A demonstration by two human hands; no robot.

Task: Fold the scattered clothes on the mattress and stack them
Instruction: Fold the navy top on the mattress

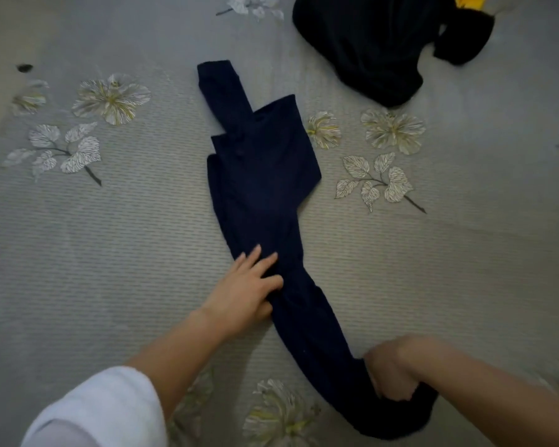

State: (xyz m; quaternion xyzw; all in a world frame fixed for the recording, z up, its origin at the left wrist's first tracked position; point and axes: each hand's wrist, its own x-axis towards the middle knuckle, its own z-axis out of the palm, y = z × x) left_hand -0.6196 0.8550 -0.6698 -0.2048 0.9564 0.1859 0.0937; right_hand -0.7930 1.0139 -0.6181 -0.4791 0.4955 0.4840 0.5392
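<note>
- White sleeve (104, 411) on the left arm, nearest the camera, bottom left.
- Right hand (389, 375): fingers curled round the bunched near end of the navy garment (265, 188), a firm grasp low on the sheet.
- Left hand (246, 291): fingers straight and spread, pressing flat on the garment's left edge, further up than the right hand. Can't tell if the thumb hooks under the cloth.
- Navy garment lies on the mattress (110, 237), already folded narrow. Probably a long-sleeved top, though the type is unclear in the blur.
- Key relation: the long axis runs from the right hand's grip away and leftward. The wide body sits mid-frame and a narrow strip pokes out at the far left end.
- The right hand holds the free end and the left pins a likely fold line, so the next move is probably carrying the near end forward over that line.
- Risk: the bunched end may land twisted.
- Far right: a black garment heap (378, 46), unfolded, well apart, with a yellow item (468, 0) behind it.
</note>
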